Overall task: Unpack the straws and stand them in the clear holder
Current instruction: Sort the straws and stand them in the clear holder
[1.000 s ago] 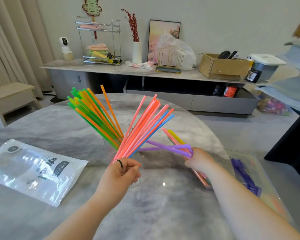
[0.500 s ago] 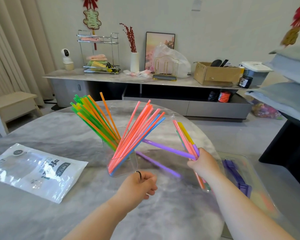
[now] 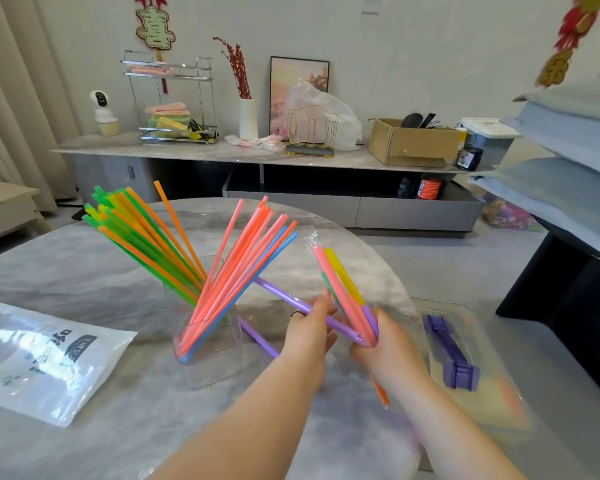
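Note:
The clear holder (image 3: 219, 355) stands mid-table with green, orange, pink and blue straws (image 3: 222, 265) fanned out of it. My right hand (image 3: 381, 344) grips a thin plastic-wrapped bundle of straws (image 3: 343, 292), pink, yellow and purple, tilted up to the left. My left hand (image 3: 309, 327) has come beside it, fingers closed on a purple straw (image 3: 284, 296) that sticks out of the bundle toward the holder. A second purple straw (image 3: 257, 337) lies on the table behind the holder.
An empty printed plastic bag (image 3: 45, 362) lies at the table's left. A clear lidded bin (image 3: 465, 358) with a purple clip sits off the table's right edge. A dark table stands far right, a long sideboard with clutter behind.
My left hand has left the holder and moved right to the bundle, taking hold of the purple straw. The right hand has lifted the bundle more upright.

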